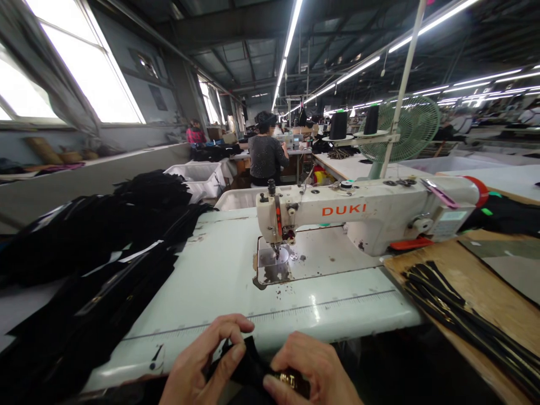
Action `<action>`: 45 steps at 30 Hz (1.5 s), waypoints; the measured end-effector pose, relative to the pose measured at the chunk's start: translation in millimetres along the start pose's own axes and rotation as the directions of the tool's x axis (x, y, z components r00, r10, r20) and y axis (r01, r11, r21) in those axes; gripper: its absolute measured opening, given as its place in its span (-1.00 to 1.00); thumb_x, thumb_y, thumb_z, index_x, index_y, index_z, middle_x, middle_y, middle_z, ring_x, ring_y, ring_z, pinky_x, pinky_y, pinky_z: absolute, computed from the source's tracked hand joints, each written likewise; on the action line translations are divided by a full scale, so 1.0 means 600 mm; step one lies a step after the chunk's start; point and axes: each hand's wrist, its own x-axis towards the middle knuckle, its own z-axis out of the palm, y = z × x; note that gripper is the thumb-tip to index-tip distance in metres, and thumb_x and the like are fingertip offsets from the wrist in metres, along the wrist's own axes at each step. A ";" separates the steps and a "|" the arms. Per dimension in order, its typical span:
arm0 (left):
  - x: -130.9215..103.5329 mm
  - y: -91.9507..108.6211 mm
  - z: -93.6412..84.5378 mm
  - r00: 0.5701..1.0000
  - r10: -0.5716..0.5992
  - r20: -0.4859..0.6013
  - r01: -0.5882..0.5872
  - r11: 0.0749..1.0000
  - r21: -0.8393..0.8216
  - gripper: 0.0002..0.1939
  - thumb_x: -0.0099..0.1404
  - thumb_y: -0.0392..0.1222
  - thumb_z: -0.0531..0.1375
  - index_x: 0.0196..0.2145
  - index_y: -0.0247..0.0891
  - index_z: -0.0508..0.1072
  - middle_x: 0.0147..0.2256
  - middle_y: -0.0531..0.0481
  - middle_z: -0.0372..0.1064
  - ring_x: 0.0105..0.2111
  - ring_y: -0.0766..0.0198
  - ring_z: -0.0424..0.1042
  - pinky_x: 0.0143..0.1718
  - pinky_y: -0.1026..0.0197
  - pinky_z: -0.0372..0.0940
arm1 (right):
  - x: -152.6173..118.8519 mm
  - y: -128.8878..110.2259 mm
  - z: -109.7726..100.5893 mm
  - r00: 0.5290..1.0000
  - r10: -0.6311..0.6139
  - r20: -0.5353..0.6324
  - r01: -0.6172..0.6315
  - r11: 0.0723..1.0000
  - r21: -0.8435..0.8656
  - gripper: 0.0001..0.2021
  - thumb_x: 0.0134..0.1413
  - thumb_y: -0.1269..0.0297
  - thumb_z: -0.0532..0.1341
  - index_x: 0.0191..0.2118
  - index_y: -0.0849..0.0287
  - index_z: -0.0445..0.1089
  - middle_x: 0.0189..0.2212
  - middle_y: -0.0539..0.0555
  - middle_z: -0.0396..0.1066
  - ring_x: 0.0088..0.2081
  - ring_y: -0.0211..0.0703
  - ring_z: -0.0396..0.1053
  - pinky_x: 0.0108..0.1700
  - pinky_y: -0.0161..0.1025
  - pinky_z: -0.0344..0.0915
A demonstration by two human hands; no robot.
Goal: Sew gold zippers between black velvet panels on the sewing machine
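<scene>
Black fabric (250, 365) is between my two hands, in front of the sewing table's near edge. My left hand (211, 360) pinches its left part between thumb and fingers. My right hand (310, 371) grips the right part, where a gold-coloured metal piece (289, 379) shows between thumb and fingers. The lower part of the fabric runs out of view. Beyond my hands stands a white sewing machine (312, 214) with nothing visible under its needle.
Piles of black fabric (139, 225) cover the table's left side. Black zipper strips (451, 309) lie on a wooden board (405, 253) at right. White bins (198, 174), a seated person (266, 152), thread cones (338, 125) and a green fan (405, 129) are farther back.
</scene>
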 end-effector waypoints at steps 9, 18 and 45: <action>0.010 -0.019 0.002 0.989 -0.014 0.145 0.009 0.999 0.031 -0.80 0.41 -0.02 0.12 -0.32 -0.08 0.46 -0.04 0.01 0.52 0.03 0.17 0.48 0.02 0.32 0.34 | -0.007 0.003 0.000 0.996 0.084 0.032 -0.087 0.992 0.096 -0.85 0.08 0.34 0.28 -0.48 0.19 0.39 -0.59 -0.06 0.34 -0.55 -0.32 0.27 -0.48 -0.41 0.12; 0.008 -0.017 -0.001 0.972 -0.048 0.230 0.070 0.994 -0.087 -0.73 0.42 0.01 0.09 -0.30 -0.09 0.53 -0.02 0.00 0.52 0.06 0.13 0.46 0.05 0.27 0.35 | -0.007 0.001 -0.007 0.975 0.213 0.058 -0.218 0.968 0.125 -0.89 0.02 0.36 0.26 -0.49 0.17 0.41 -0.59 -0.07 0.35 -0.53 -0.32 0.29 -0.45 -0.43 0.16; 0.001 0.004 0.013 0.978 -0.157 0.137 0.190 0.941 -0.279 -0.60 0.31 0.20 0.22 -0.44 -0.18 0.40 -0.32 0.01 0.47 -0.26 0.20 0.46 -0.18 0.32 0.32 | -0.012 0.004 0.002 0.998 -0.037 -0.053 0.032 0.996 -0.088 -0.66 0.29 0.17 0.17 -0.51 0.18 0.34 -0.63 -0.06 0.32 -0.60 -0.32 0.26 -0.57 -0.37 0.10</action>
